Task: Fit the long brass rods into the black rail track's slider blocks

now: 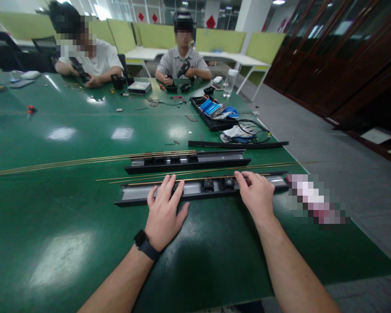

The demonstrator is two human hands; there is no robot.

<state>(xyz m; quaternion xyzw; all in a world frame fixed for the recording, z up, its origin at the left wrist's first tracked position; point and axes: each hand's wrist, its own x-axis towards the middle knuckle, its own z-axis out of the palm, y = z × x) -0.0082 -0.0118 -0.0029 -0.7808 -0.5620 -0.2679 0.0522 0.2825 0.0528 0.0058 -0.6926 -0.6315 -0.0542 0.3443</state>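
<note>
A long black-edged channel [192, 196] with a pale inner strip lies in front of me. Small black blocks [207, 184] sit inside it, and a thin brass-coloured rod [198, 178] runs along its far side. My left hand [165, 208], wearing a watch, rests over the channel's left half with fingers spread. Closed in a pinch at the far edge, my right hand [256, 191] appears to grip the rod, which shows on both sides of it; the fingertips are partly hidden. Just beyond lies a second channel [189, 165] holding similar blocks.
More thin rods [84, 163] stretch left across the green table [84, 130]. Behind are a black bar [237, 144], gloves [237, 132], a cable and a black tray [215, 124] with blue items. Two people sit across the table, each handling a tool. A blurred patch [313, 198] lies right.
</note>
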